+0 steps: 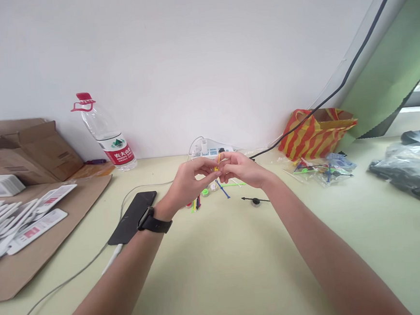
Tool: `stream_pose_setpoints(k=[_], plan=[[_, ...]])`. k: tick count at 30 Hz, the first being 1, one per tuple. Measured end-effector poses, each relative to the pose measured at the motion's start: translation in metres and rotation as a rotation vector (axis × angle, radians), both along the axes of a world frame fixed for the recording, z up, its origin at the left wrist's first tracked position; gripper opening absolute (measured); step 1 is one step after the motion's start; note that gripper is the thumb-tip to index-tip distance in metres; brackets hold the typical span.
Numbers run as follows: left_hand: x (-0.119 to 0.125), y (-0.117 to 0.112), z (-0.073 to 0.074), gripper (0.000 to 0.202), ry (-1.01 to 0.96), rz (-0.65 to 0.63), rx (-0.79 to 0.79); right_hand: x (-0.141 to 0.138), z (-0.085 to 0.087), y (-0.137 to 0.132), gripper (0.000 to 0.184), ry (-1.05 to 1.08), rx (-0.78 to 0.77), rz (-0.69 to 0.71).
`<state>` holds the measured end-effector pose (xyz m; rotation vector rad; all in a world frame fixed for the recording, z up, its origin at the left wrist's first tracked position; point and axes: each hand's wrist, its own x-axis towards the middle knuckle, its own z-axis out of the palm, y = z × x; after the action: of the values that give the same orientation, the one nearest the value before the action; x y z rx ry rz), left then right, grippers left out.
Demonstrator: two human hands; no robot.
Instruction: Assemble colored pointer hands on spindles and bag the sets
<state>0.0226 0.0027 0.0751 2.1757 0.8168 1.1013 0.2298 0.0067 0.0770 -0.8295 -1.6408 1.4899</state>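
My left hand (190,182), with a black watch on its wrist, and my right hand (243,168) meet above the far part of the table. Between their pinched fingertips is a small yellow plastic piece (216,168); a thin yellow stick points up from the fingers, and the rest is covered. Under and behind the hands lie a blue plastic arrow (224,190), a green round piece (205,193) and several coloured sticks (196,204). Nearer my right forearm, a black arrow (256,201) sits on a round base, its right end reaching the forearm's edge.
A black phone (133,217) with a cable lies left. Beyond are a water bottle (110,136), a cardboard box (31,149) and white tags (37,231). A power strip (213,150) stands against the wall. Right are a striped bag (308,135) and bagged plastic parts (323,168).
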Motion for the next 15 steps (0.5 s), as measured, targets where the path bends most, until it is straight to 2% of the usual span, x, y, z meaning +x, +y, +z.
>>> stream_pose_setpoints(k=[6,15], plan=[[0.0006,-0.0024,0.0028,0.026,-0.039,0.001,0.009,0.0012,0.0028,-0.0013,0.02,0.078,0.013,0.002],[0.0021,-0.009,0.0069,0.024,-0.016,-0.044,-0.002,-0.001,-0.005,0.0047,0.015,0.012,0.025,-0.059]])
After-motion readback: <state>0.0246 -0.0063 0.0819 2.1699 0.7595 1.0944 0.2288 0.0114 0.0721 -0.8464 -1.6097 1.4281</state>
